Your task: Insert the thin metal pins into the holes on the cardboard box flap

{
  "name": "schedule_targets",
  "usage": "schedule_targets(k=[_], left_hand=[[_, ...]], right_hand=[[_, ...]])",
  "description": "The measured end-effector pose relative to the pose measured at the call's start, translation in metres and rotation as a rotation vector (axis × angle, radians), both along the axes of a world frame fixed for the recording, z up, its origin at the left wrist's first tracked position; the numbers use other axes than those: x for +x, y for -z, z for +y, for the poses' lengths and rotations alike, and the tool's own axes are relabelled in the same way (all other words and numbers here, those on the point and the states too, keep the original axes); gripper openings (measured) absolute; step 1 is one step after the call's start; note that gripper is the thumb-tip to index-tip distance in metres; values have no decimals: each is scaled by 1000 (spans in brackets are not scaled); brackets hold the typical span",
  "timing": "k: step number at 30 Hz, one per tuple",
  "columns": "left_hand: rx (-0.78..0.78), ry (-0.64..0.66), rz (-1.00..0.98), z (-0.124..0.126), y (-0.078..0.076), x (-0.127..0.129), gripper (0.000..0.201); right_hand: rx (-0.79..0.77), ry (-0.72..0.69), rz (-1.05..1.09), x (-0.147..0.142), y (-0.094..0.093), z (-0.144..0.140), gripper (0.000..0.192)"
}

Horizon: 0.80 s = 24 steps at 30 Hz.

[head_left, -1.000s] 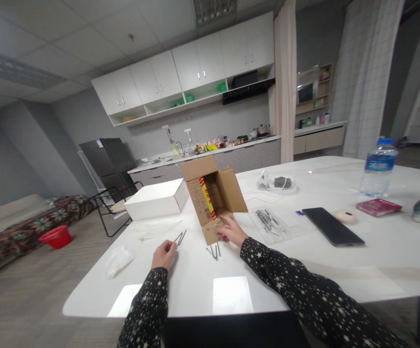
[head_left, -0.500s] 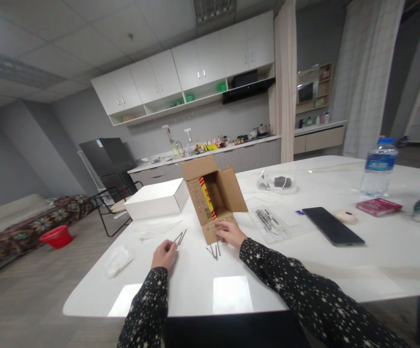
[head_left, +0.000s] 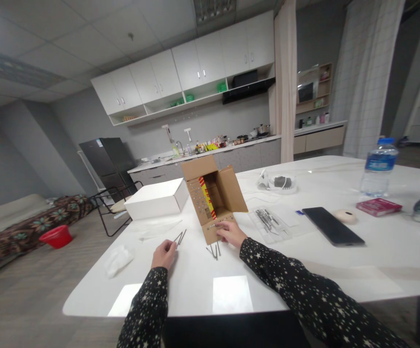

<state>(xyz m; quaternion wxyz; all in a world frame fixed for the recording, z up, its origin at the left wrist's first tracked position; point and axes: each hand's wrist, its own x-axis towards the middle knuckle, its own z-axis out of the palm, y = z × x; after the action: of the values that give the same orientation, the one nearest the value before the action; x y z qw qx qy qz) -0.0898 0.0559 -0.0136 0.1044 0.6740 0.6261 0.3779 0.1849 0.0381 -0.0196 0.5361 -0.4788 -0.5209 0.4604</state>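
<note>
My left hand (head_left: 164, 254) pinches a few thin metal nails (head_left: 180, 237) that stick up and away from the fingers. My right hand (head_left: 231, 234) rests its fingers on the front flap of an open brown cardboard box (head_left: 213, 195), whose flap carries rows of small nail heads. Whether the fingers pinch a nail there is hidden. A few loose nails (head_left: 213, 251) lie on the white table (head_left: 195, 285) between my hands.
A white box (head_left: 157, 198) stands left of the cardboard box. A clear bag of metal tools (head_left: 268, 222), a black phone (head_left: 332, 225), tape roll (head_left: 344, 216), red packet (head_left: 378, 206) and water bottle (head_left: 379, 166) lie to the right. White tissue (head_left: 118, 259) sits near the left edge.
My right hand has slid slightly lower along the box flap. The left hand and its nails have stayed put.
</note>
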Motion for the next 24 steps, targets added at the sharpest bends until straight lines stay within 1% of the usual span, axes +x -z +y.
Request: schedule_targets(k=[4,10,12,18,24], left_hand=[[7,15,-8,-1,0,0,31],[-5,2,-6,-1,-1,0,30],[1,4,-2,0,0,0,30],[11,6,-4,0,0,0,30],[18,8,-3,-1,-1,0,30]], right_hand=[[-11,7,22,-1,-3,-2,22],[-29,39,100,-1,-3,-2,32],[-39,55,117,-1,-3,-2,33],[-31,-11,60,0,-4,-2,30],[-23,-14,65,0,-5,-4,30]])
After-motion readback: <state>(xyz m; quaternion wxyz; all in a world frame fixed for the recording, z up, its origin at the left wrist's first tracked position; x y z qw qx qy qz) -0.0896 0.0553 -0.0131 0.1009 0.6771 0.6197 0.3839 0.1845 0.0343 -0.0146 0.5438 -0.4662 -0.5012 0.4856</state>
